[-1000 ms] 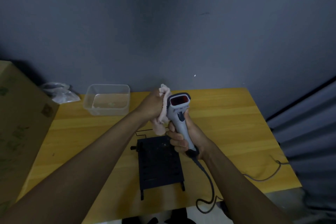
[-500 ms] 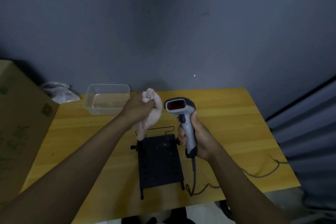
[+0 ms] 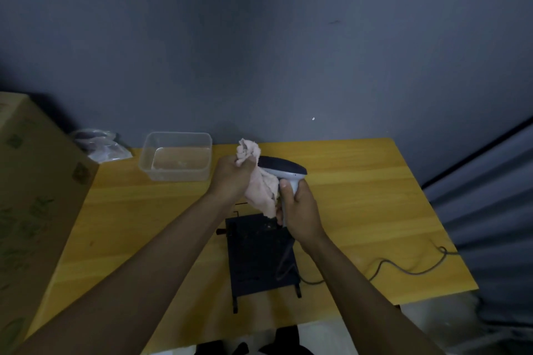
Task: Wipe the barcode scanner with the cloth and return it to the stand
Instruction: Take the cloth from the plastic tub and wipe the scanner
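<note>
My right hand grips the barcode scanner by its handle above the stand on the desk; my left hand clutches the cloth, pressing it against the scanner's head.

My left hand is pressing the cloth against the left side of the scanner, which my right hand is holding above the stand. The stand is sitting on the table, with the tub lying behind it to the left.

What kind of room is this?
Probably a stockroom or small workspace: a wooden table against a bare wall, a corded barcode scanner, a black stand and a big cardboard box.
</note>
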